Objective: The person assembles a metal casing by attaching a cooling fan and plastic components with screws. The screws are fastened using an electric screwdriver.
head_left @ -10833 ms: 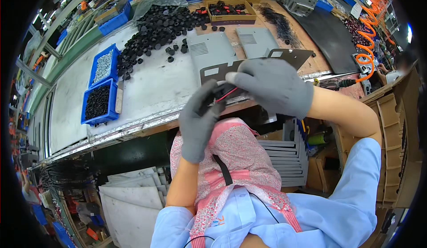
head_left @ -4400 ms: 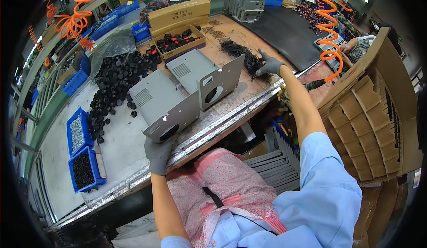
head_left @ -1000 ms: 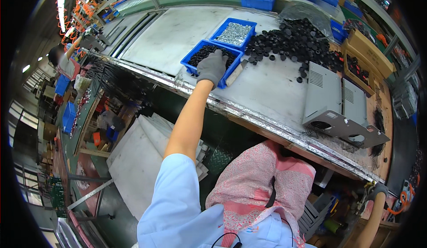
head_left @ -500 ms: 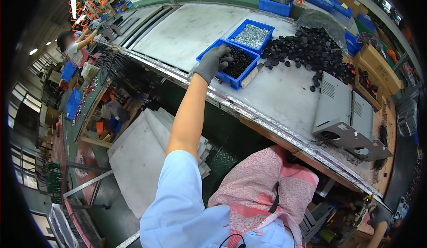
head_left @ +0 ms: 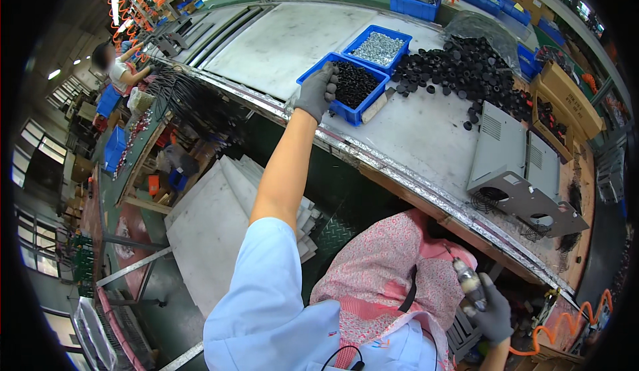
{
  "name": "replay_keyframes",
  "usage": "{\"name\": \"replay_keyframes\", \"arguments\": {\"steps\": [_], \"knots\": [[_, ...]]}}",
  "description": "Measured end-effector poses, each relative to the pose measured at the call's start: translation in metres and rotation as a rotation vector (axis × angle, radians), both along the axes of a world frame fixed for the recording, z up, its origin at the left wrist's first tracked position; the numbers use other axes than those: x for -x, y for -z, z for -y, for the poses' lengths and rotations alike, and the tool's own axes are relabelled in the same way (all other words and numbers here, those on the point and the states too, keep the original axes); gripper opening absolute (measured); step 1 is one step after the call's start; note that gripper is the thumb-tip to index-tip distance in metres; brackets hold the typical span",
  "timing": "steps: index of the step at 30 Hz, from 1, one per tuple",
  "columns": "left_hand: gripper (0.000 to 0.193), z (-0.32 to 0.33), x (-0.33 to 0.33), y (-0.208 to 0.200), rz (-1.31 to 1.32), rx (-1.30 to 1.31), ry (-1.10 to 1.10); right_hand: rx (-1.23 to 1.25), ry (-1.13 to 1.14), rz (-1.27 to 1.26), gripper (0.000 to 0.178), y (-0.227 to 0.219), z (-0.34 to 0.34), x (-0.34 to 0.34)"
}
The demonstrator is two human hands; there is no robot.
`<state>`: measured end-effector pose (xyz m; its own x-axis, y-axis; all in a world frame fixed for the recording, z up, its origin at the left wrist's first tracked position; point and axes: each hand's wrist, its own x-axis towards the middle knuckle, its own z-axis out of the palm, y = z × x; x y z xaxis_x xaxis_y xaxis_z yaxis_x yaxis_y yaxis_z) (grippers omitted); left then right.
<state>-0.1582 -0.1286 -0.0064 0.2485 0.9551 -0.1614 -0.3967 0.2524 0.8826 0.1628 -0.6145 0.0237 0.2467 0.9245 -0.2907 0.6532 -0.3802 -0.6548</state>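
Note:
My left hand (head_left: 315,92), in a grey glove, is at the near left side of a blue bin (head_left: 357,116) filled with small black screws (head_left: 356,84). Its fingers are curled closed, and whatever they hold is hidden. Low on the right, my gloved right hand (head_left: 492,311) is wrapped round a pneumatic screwdriver (head_left: 470,283), its thin bit pointing up and left over my lap. Behind the first bin stands a second blue bin (head_left: 405,50) of small silver-coloured parts (head_left: 378,46).
Black round caps (head_left: 456,71) lie heaped right of the bins. A grey sheet-metal housing (head_left: 519,178) with round openings stands farther right, beside a cardboard box (head_left: 566,101). An orange coiled hose (head_left: 566,324) hangs lower right. Another person (head_left: 123,74) works far left.
My right hand has come in from the far lower right and now carries the screwdriver toward my lap. My left hand has drawn back slightly, its fingers curling in.

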Motion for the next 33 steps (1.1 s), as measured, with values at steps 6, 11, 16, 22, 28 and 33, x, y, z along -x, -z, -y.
{"name": "replay_keyframes", "arguments": {"steps": [6, 11, 16, 22, 28, 33], "knots": [[0.021, 0.047, -0.016, 0.002, 0.148, 0.041, -0.015, -0.041, 0.143, -0.297, 0.078, 0.018, -0.027, 0.043], [0.022, 0.079, -0.03, 0.022, 0.452, 0.069, 0.193, -0.162, 0.271, -0.497, 0.073, 0.025, -0.029, 0.055], [0.023, 0.149, -0.077, 0.032, 0.59, 0.16, 0.561, -0.174, 0.379, -0.618, 0.068, 0.023, -0.027, 0.063], [0.028, 0.221, -0.141, 0.043, 0.634, 0.464, 0.643, -0.231, 0.314, -0.518, 0.072, 0.013, -0.032, 0.074], [0.034, 0.247, -0.166, 0.038, 0.502, 0.531, 0.758, -0.296, 0.39, -0.569, 0.069, 0.018, -0.025, 0.078], [0.035, 0.255, -0.169, 0.036, 0.487, 0.57, 0.726, -0.297, 0.435, -0.597, 0.069, 0.022, -0.017, 0.076]]}}
